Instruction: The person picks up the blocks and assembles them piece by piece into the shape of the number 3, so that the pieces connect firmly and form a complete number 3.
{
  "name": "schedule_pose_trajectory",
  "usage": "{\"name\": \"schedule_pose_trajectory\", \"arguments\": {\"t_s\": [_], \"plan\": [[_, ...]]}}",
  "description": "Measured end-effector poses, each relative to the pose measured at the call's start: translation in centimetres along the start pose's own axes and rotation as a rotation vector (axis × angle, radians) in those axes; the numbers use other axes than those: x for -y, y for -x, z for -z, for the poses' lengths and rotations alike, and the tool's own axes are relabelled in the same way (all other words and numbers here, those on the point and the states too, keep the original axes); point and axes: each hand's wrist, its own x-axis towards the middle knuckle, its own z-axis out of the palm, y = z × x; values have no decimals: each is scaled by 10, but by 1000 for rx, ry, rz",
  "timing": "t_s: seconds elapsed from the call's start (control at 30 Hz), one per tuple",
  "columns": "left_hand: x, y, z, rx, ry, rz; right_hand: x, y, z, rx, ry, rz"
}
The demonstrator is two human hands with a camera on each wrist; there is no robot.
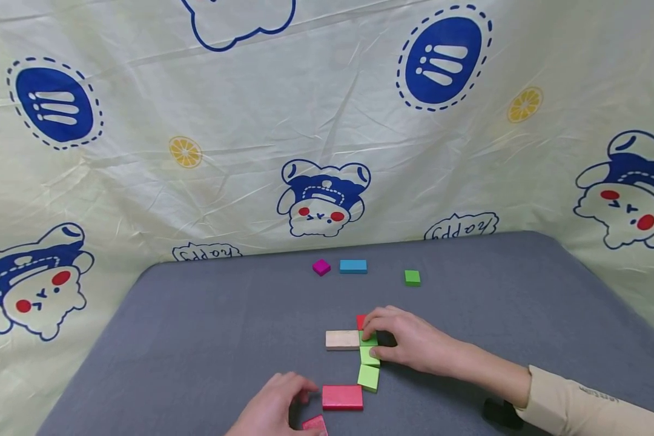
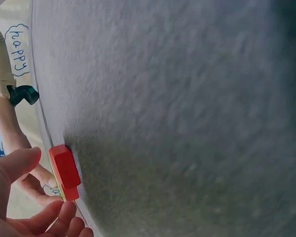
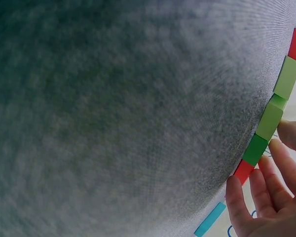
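Note:
My right hand reaches over a column of blocks, its fingers bent, fingertips touching a green block and the red block beyond it. Its thumb rests at a light green block; a second light green block sits slightly askew nearer me. Left of the green block lies a pale wooden block. Near the front, my left hand has thumb and fingers apart beside a long red block and a smaller red block, which is cut off by the frame.
Toward the back of the grey table lie a magenta block, a blue block and a green cube. A printed curtain hangs behind. A black device is at the right wrist.

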Motion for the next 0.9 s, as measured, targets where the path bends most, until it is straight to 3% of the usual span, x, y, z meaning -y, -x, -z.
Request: {"name": "schedule_pose_trajectory", "arguments": {"t_s": [0.07,0.2,0.43,0.53,0.73,0.9], "plan": [[2,1,-1,32,18,41,0,0,0,-2,1,-1],[6,2,-5,64,23,53,0,0,0,-4,-1,1],[9,4,-2,135,-77,-14,-1,0,-1,-5,-3,3],[8,5,1,123,-58,-33,-1,0,-1,-10,-4,3],[5,4,7,52,58,64,-1,1,-1,-11,-8,4],[8,0,12,-19,55,58,0,1,-1,-9,-6,1]]}}
